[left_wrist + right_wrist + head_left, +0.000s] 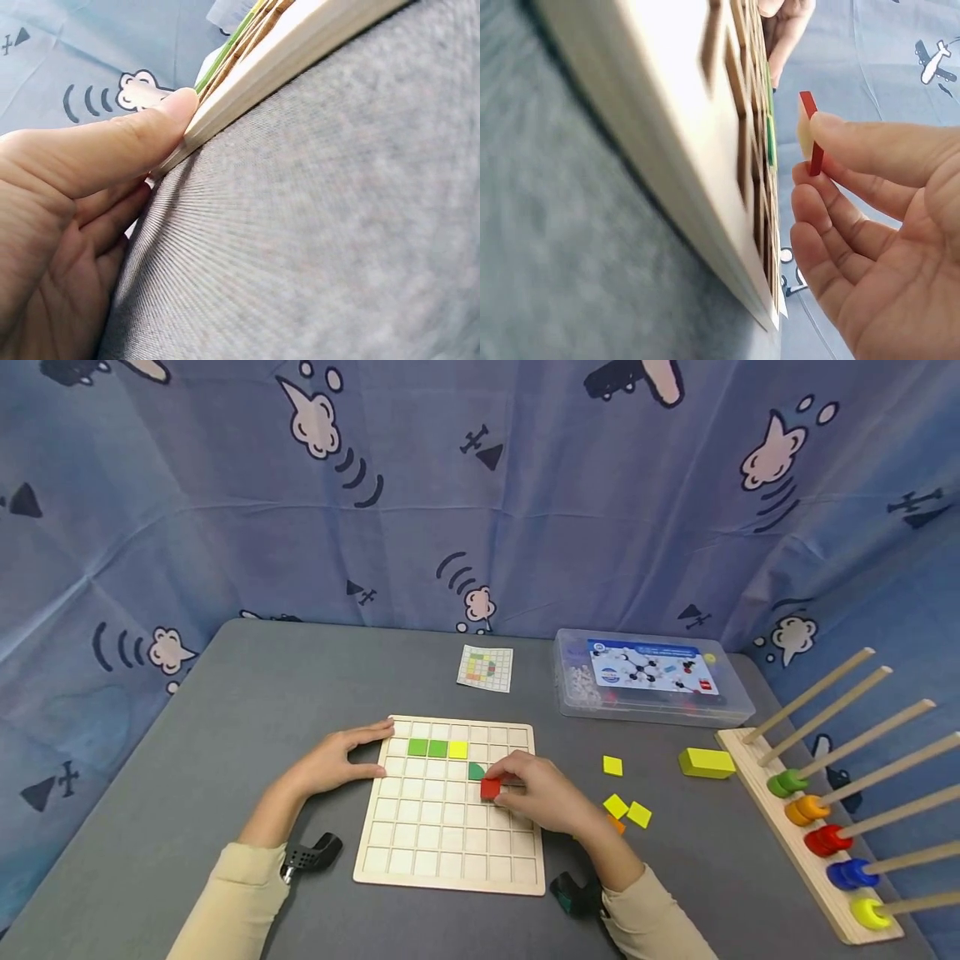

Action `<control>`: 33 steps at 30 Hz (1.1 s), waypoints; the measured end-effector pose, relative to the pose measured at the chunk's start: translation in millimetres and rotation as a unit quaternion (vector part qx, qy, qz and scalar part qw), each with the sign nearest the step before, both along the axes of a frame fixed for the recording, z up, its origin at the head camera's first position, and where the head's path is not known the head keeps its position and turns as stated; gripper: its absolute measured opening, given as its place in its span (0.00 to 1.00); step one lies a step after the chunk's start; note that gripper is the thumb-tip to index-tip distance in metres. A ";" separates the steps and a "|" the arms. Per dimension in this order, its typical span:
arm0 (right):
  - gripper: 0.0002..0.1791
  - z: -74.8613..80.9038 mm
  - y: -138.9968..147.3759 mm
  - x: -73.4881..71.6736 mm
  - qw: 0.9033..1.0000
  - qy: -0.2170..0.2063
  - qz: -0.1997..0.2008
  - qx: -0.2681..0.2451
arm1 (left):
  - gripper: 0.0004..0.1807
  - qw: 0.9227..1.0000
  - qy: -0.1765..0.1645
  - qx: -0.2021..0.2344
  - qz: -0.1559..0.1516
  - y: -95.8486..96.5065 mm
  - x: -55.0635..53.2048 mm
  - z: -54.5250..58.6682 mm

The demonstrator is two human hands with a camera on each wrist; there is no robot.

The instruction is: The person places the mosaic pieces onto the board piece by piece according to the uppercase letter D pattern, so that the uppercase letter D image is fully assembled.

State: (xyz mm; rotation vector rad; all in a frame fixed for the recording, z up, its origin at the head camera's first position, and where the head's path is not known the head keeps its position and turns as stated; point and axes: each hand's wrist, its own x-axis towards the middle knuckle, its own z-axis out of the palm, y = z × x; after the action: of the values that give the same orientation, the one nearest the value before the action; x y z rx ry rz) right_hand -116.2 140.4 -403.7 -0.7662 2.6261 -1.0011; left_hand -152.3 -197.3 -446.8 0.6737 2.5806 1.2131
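Note:
My right hand [543, 792] pinches a red square tile [490, 789] between thumb and fingers over the right part of a wooden grid board [450, 887]. In the right wrist view the tile [815, 142] stands on edge in the pinch, apart from the board; one face is pale. My left hand [330, 765] rests against the board's upper left edge, thumb [180, 107] touching its side, fingers fairly straight. Two green tiles [428, 748] and a yellow tile [457, 749] sit in one row of cells. A dark green rounded piece [476, 771] lies just beyond the red tile.
Several loose yellow tiles [612, 766] lie right of the board, with an orange one [617, 825] partly covered. A small printed grid card [485, 669], a clear plastic box [652, 678], a yellow block [707, 763] and a peg stand with rings [817, 852] are farther out.

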 end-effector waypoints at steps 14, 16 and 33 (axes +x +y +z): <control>0.14 -11.8 -6.2 0.6 1.000 0.018 0.001 0.004 | 0.37 1.000 -0.003 0.004 -0.004 1.5 0.1 2.7; 0.14 -13.1 -6.9 0.4 1.000 0.023 0.002 0.001 | 0.37 1.000 -0.005 0.004 -0.004 1.0 0.5 3.0; 0.13 -12.6 -15.1 -5.7 0.998 0.037 0.037 0.032 | 0.37 1.000 -0.008 -0.002 0.001 0.4 2.1 3.9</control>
State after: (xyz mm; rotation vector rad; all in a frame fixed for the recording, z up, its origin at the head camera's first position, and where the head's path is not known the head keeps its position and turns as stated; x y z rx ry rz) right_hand -121.9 125.3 -416.3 -0.8939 2.6577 -0.8797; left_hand -150.2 -196.9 -442.9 0.6590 2.5710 1.2079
